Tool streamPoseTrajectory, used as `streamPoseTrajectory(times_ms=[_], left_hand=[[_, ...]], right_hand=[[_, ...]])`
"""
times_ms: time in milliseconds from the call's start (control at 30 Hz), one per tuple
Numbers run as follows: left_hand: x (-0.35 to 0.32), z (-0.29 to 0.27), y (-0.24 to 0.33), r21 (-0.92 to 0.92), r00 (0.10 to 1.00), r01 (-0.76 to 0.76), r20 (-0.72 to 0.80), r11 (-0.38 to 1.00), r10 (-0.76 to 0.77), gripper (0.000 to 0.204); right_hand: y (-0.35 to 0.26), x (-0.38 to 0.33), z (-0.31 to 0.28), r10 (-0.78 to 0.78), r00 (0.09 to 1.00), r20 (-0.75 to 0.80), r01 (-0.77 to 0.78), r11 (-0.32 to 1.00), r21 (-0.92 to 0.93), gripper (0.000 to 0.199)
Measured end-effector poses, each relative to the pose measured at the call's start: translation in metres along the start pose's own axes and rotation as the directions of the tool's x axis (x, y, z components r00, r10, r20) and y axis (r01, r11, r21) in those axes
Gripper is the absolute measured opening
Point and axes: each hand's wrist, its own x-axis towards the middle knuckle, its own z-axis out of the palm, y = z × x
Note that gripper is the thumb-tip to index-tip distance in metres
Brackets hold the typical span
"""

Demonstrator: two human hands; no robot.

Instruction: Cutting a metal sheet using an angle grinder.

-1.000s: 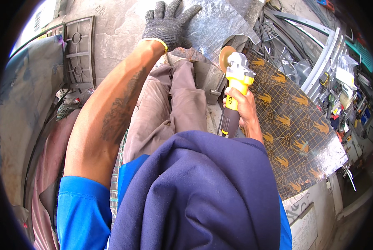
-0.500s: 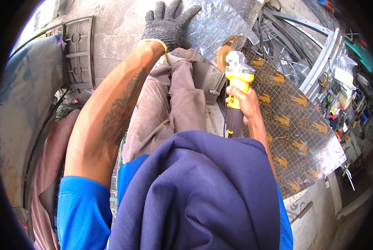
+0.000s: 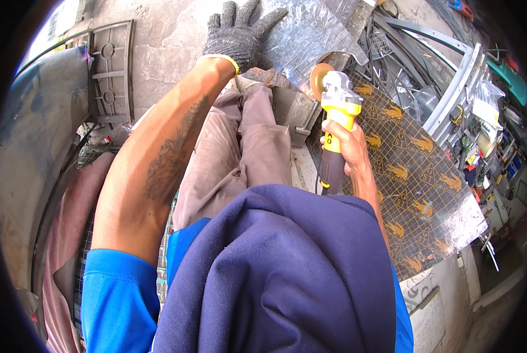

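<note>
My left hand (image 3: 235, 36), in a dark grey knitted glove with a yellow cuff, is stretched out with its fingers spread. It lies beside the left edge of a shiny metal sheet (image 3: 310, 36), its thumb side over the sheet. Bare fingers of my right hand (image 3: 349, 144) wrap round the yellow and black body of an angle grinder (image 3: 337, 117). The grinder points away from me, its tan disc (image 3: 320, 81) standing near the sheet's close edge. Whether the disc touches the sheet I cannot tell.
A dark patterned sheet (image 3: 416, 206) lies at my right. Beyond it are piled metal strips (image 3: 452, 94), tools and plastic bags. A grey metal frame (image 3: 111, 76) leans at the left, near a draped cloth (image 3: 75, 235). My outstretched legs (image 3: 257, 135) fill the middle.
Almost nothing differs. The grinder and my right hand have shifted very slightly to the right, and my left hand stays spread in nearly the same place.
</note>
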Motion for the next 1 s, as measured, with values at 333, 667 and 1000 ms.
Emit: streamPoseTrajectory(times_ms=[333, 667, 1000], left_hand=[[-0.001, -0.002, -0.001, 0.001, 1.0, -0.012, -0.008, 1.0, 0.012, 0.117], [-0.001, 0.001, -0.002, 0.003, 0.999, -0.019, -0.027, 1.0, 0.019, 0.117], [-0.005, -0.001, -0.001, 0.011, 0.999, -0.008, -0.031, 1.0, 0.008, 0.117]], right_hand=[[-0.002, 0.001, 0.004, 0.024, 1.0, -0.011, -0.023, 0.997, 0.071, 0.03], [-0.001, 0.0, 0.005, 0.023, 1.0, 0.003, -0.024, 0.997, 0.075, 0.035], [0.004, -0.008, 0.005, 0.025, 0.999, -0.033, -0.024, 0.999, 0.02, 0.032]])
